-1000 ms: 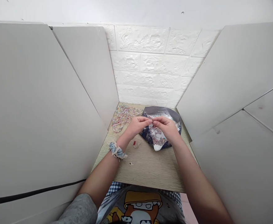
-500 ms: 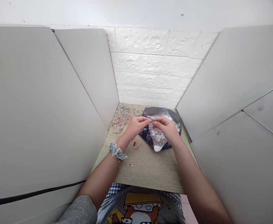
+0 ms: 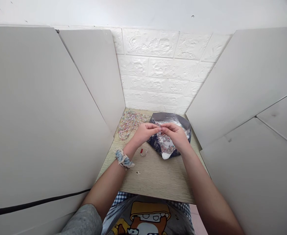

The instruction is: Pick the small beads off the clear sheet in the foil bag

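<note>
Thumb and fingertips of my left hand (image 3: 143, 133) are pinched together, meeting the pinched fingertips of my right hand (image 3: 177, 135). Whatever lies between them is tiny and mostly hidden by the fingers. Both hands hover over a navy patterned bag (image 3: 155, 143) with a silver lining, which lies on the table. On the bag rests a white sheet or pouch (image 3: 166, 156) with many small pinkish and clear beads (image 3: 167, 147). Below my left hand lies a short curved string of beads (image 3: 143, 152), red at one end and pale along the rest.
Tangled strands of multicoloured beads (image 3: 131, 120) cover the table's back left. A small pale and dark piece (image 3: 138, 172) lies near the front of the wooden table (image 3: 163, 182). White panels (image 3: 94, 71) stand on both sides, and a white brick-patterned wall (image 3: 153, 70) closes the back.
My fingertips have come closer together, and the small greyish bit visible between them before is now mostly covered. The bag and the beads on the table stay put.
</note>
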The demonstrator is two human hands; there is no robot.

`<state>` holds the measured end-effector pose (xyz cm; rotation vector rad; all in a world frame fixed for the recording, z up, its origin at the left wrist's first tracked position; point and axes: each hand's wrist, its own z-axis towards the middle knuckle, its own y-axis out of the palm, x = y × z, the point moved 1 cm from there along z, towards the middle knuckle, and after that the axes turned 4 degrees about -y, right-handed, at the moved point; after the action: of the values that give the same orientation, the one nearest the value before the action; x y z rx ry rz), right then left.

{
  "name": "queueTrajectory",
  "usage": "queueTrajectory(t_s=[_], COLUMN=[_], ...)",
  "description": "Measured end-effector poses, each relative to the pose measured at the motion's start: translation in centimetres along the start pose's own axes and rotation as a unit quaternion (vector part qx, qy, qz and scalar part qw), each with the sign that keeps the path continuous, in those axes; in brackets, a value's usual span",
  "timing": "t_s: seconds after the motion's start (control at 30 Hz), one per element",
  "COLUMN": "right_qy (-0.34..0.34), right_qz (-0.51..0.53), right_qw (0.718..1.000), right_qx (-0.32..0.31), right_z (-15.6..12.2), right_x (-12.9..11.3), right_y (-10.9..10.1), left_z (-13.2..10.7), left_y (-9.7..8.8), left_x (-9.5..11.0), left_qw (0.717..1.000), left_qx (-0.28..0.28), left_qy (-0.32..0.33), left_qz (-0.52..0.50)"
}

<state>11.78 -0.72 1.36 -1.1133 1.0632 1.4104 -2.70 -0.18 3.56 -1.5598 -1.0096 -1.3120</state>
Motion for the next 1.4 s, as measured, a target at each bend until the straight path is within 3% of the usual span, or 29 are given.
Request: queueTrajectory(t_s=[0.27,0.93,1.4], right_qy=[-0.004,-0.004,-0.017], right_qz=[0.005,-0.002,-0.070], right_qw=[1.000,1.000,0.997], right_qx=[0.003,-0.006,-0.011], right_z=[0.04,0.04,0.02], right_x=[0.08,-0.03,-0.34], right_y=[-0.03,-0.10,0.05], left_z=[0.22,0.21,0.50], left_y=[-0.05,-0.03,-0.08], left_x=[-0.21,-0.34,-0.75], left_qw=[1.000,0.999,1.000], left_qx=[0.017,-0.001,-0.001], left_qy=[0.009,0.025,-0.008], left_qz=[0.006,0.019,-0.011])
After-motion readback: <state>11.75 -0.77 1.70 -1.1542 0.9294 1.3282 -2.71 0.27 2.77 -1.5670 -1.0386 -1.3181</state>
